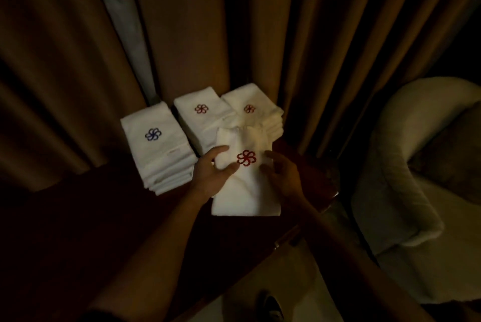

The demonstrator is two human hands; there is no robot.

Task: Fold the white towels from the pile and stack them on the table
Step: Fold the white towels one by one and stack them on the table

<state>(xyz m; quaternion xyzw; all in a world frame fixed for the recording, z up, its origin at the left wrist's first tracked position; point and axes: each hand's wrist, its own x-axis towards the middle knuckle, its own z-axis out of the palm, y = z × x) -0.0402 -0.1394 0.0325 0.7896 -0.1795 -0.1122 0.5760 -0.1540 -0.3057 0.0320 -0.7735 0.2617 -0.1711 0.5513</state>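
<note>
Fig.: folded towel (246,186) w/ red flower emblem is lying on the dark table (109,217), near its R edge, directly betw. my two hands. My forearms are reaching in from the lower frame, converging on it. L hand (212,174) is resting on the towel's L side, palm down, fingers spread flat, thumb pointing toward the emblem; not gripping. R hand (282,174) is sitting at the towel's R edge, fingers loosely curled & touching the cloth; whether it is pinching the edge, I cannot tell. Hands are apart, emblem betw. them. Towel is looking white, narrow, long axis running away from me, upper part slightly rumpled.

Farther back, three stacks of folded white towels are standing on the table: blue-emblem stack (158,149) at L, red-emblem stack (201,118) in the middle, second red-emblem stack (253,110) at R, partly behind the towel in my hands. Brown curtains (312,35) are hanging behind; pale armchair (406,165) at R.
</note>
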